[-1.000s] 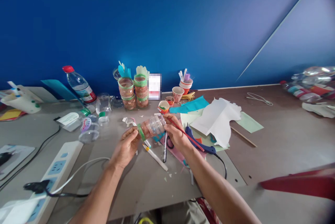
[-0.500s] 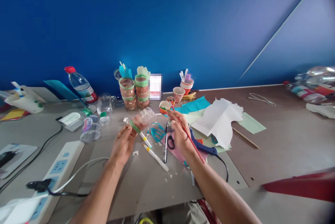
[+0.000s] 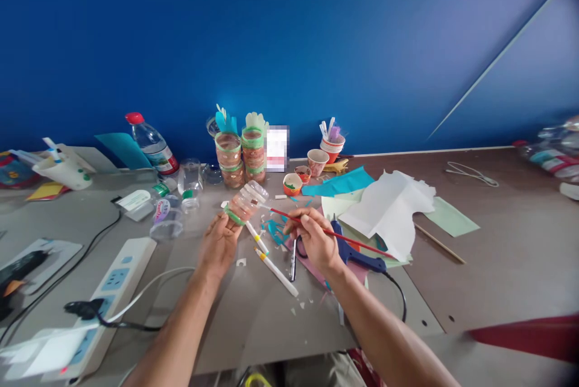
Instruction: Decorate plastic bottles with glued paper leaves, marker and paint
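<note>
My left hand [image 3: 219, 245] grips the lower end of a clear ribbed plastic bottle piece [image 3: 246, 200] with a green band, tilted up to the right. My right hand [image 3: 315, 239] pinches a thin red paintbrush [image 3: 335, 232], and its tip touches the bottle piece's upper end. Small paint cups [image 3: 293, 184] stand just behind the hands. Two white markers [image 3: 275, 268], a black pen [image 3: 294, 251] and a blue glue gun [image 3: 359, 256] lie on the table under and beside my right hand.
Stacked decorated jars [image 3: 239, 157] stand at the blue wall, with a water bottle [image 3: 152, 146] and cut bottle parts [image 3: 174, 213] to the left. A power strip [image 3: 97, 302] with cables lies front left. Paper sheets [image 3: 391, 206] spread on the right. A red object [image 3: 529, 336] is front right.
The brush went from the paint cup back to the bottle piece's upper end. My left hand tilted the piece more upright. The camera view shifted slightly left.
</note>
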Available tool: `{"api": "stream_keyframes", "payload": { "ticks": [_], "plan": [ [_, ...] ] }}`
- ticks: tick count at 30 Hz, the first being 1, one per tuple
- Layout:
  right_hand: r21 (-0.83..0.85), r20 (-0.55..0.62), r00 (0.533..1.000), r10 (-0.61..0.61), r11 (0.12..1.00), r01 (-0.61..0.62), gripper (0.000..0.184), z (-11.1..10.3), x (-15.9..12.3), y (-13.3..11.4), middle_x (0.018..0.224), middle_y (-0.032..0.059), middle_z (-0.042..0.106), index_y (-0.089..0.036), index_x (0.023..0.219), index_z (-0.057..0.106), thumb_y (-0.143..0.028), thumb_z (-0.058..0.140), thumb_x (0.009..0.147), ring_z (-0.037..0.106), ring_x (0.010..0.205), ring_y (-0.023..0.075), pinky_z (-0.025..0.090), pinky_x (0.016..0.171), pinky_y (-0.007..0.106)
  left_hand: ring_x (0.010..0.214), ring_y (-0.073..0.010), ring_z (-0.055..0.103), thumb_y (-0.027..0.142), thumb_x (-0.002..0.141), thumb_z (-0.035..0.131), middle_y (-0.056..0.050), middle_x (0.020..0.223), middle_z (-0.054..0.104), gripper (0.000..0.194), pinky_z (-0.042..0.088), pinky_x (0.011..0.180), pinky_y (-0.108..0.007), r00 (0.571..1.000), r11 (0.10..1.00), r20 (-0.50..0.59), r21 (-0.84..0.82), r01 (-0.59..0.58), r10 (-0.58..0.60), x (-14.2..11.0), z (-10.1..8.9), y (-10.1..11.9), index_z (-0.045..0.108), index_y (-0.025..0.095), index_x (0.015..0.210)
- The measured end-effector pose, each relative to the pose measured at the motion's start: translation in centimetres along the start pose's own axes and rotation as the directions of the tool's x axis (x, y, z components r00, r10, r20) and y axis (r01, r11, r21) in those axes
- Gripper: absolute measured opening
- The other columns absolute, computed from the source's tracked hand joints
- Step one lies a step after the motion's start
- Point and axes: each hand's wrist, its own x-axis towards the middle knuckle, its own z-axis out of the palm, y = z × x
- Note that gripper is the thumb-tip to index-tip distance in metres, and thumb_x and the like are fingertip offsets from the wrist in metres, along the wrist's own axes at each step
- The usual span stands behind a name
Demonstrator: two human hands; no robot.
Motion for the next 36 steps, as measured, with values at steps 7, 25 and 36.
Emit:
{"api": "stream_keyframes", "payload": {
  "ticks": [7, 25, 36],
  "plan": [
    [-0.031, 0.058, 0.998, 0.023, 0.999, -0.022, 0.025, 0.3, -0.1, 0.7, 0.063, 0.001, 0.07, -0.021, 0.084, 0.07, -0.045, 0.064, 0.085, 0.058, 0.052, 0.0162, 0.045, 0.055, 0.03, 0.102, -0.0221, 0.074, 0.011, 0.089, 0.06, -0.013, 0.097, 0.079, 0.011, 0.051, 0.107, -0.044, 0.995, 0.986, -0.031, -0.138, 0.092, -0.097, -0.7, 1.1, 0.5, 0.07, 0.012, 0.092],
    [-0.014, -0.031, 0.995, 0.091, 0.996, -0.091, 0.018, 0.3, 0.2, 0.5, 0.06, 0.0005, 0.069, -0.022, 0.08, 0.07, -0.038, 0.062, 0.08, 0.058, 0.05, 0.0162, 0.043, 0.051, 0.029, 0.1, -0.0202, 0.076, 0.013, 0.1, 0.039, -0.009, 0.095, 0.081, 0.034, 0.039, 0.116, -0.054, 0.975, 0.948, -0.081, -0.263, 0.179, -0.207, -0.4, 0.9, 1.2, 0.072, 0.016, 0.093],
    [-0.081, -0.001, 0.998, 0.067, 0.994, -0.067, 0.016, 0.6, 0.2, -0.2, 0.055, -0.0007, 0.067, -0.021, 0.071, 0.066, -0.036, 0.062, 0.078, 0.057, 0.048, 0.015, 0.045, 0.052, 0.028, 0.097, -0.0231, 0.076, 0.015, 0.099, 0.042, -0.008, 0.091, 0.081, 0.032, 0.04, 0.113, -0.058, 0.974, 0.95, -0.079, -0.25, 0.189, -0.214, -0.4, 0.7, 1.2, 0.069, 0.018, 0.081]
  ]
}}
